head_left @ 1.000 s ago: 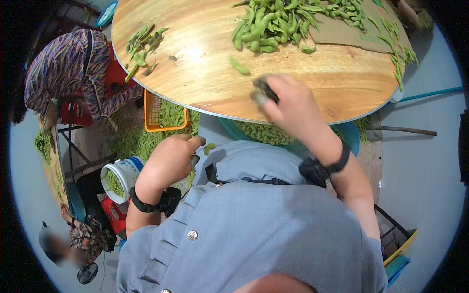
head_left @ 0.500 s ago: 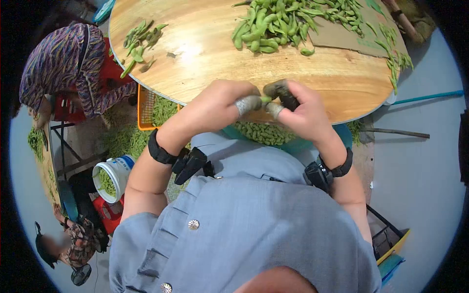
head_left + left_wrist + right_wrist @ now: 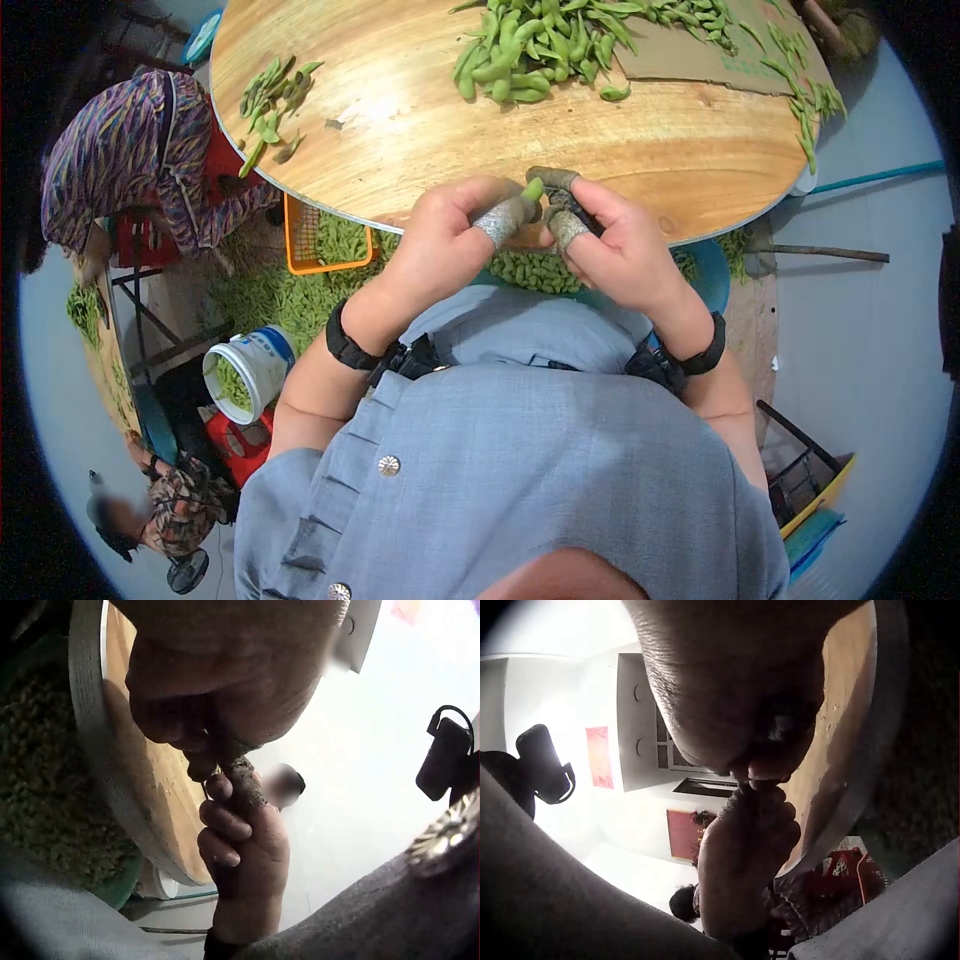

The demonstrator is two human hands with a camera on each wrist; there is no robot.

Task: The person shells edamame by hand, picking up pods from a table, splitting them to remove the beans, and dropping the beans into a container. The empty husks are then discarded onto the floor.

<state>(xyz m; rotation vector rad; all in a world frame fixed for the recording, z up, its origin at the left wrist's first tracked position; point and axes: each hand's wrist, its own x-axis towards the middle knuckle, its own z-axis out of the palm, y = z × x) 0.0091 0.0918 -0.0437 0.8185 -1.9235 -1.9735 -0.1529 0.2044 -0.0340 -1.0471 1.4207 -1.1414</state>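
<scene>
In the head view, my left hand (image 3: 450, 225) pinches a green edamame pod (image 3: 534, 189) between thumb and forefinger, above the near edge of the round wooden table (image 3: 400, 150). My right hand (image 3: 622, 245) meets it there, its curled forefinger and thumb at the pod's other side. Dirty grey wrapping covers the thumbs and the right forefinger. Both wrist views show the fingertips of the left hand (image 3: 742, 840) and right hand (image 3: 251, 832) together, with the pod hidden by fingers. Below the hands, a teal basin (image 3: 712, 285) holds shelled beans (image 3: 535, 272).
A pile of edamame pods (image 3: 525, 50) lies on the table beside a cardboard sheet (image 3: 700, 65). A smaller heap (image 3: 270, 100) is at the left. An orange basket (image 3: 320, 268) and a white bucket (image 3: 262, 365) stand on the floor. A person (image 3: 120, 160) bends over at the left.
The left hand moved from beside the lap up to the right hand, where the two met on a pod. Since then both have shifted slightly, and more of the pod shows above the left thumb.
</scene>
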